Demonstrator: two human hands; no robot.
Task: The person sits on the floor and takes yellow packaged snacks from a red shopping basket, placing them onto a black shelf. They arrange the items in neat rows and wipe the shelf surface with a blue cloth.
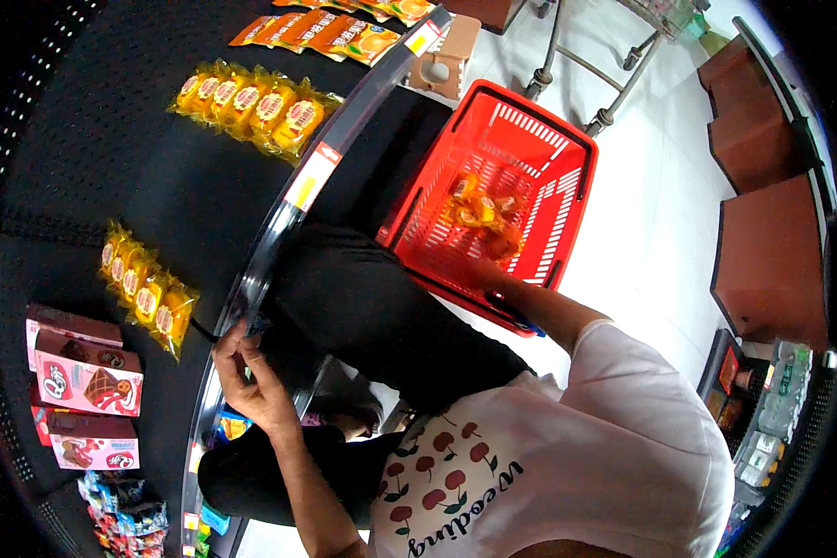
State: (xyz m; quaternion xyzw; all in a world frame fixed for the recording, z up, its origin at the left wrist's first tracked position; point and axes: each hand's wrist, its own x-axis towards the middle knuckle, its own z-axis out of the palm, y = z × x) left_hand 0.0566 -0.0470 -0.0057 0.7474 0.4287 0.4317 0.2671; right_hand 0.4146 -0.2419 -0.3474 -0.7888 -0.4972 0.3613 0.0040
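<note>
My left hand [254, 383] is at the front rail [258, 279] of the black shelf, fingers loosely bent, with nothing visible in it. Nearest to it on the shelf is a slanting row of yellow-wrapped snack cakes [143, 289]. My right arm reaches down into a red plastic shopping basket [418, 230] on the floor. Blurred and in red shade, my right hand [460, 268] is low inside it; its fingers cannot be made out. Several wrapped snack cakes [481, 209] lie loose on the basket's bottom.
Another row of yellow-wrapped cakes [251, 104] stands farther along the shelf, before orange pouches [321, 31]. Pink snack boxes [91, 383] and small bagged sweets [125, 516] are at lower left. Beyond the basket are a brown step stool [450, 59] and a wheeled cart [586, 70].
</note>
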